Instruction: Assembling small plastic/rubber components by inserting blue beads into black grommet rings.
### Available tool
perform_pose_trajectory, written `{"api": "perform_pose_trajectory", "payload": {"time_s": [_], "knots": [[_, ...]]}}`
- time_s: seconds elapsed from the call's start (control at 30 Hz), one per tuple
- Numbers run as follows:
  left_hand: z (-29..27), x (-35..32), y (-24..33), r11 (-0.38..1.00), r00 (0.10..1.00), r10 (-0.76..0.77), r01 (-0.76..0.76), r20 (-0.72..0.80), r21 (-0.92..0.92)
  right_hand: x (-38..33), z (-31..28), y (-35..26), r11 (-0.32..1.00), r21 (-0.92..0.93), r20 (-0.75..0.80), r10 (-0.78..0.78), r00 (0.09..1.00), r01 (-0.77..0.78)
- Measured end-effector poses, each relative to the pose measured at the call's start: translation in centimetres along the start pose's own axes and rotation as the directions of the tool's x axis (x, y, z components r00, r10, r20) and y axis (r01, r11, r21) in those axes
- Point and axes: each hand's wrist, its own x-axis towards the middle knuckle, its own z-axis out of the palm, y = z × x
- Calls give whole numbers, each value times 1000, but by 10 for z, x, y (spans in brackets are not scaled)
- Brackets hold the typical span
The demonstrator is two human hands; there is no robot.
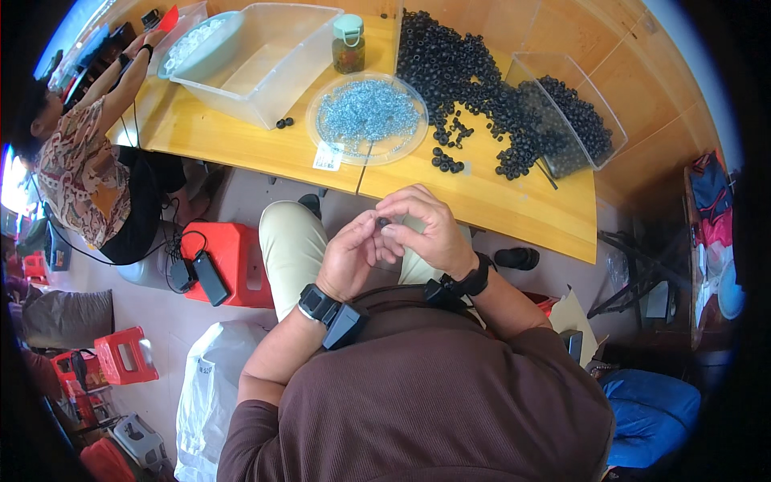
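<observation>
Just over my lap, short of the table's front edge, my two hands meet at a small dark round part (384, 222). The thumb and fingertips of my left hand (351, 251) close on it from one side. My right hand (431, 230) pinches it from the other, fingers bent over the top. Fingers partly cover the part, so its exact shape does not show. Ahead on the yellow table (265, 149) lies a clear round tray (316, 120) of small shiny bluish pieces (369, 110). Many black ring-shaped parts (450, 72) are heaped right of it.
A clear bin (590, 161) of black parts stands at the right. An empty translucent tub (265, 104), a green-lidded jar (348, 52) and a bowl (229, 48) of whitish pieces stand at the back left. Beside a red stool (229, 277) with a black device, another person (88, 169) works.
</observation>
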Motion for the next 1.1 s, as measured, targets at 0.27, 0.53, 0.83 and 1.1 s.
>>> {"api": "perform_pose_trajectory", "payload": {"time_s": [0.27,0.53,0.83,1.1], "knots": [[0,2,-3,1000,1000,27,-27,8,9,-2,-3,1,999,-51,15,-1,1000,1],[-6,4,-3,1000,998,-1,0,55,21,1,-10,5,995,-98,84,-9,996,18],[-7,5,2,999,1000,24,-23,-7,38,32,-101,76,793,-433,-337,300,893,-429],[-9,6,7,999,999,26,-26,-26,-31,47,-128,101,531,-594,-320,534,783,-605]]}}
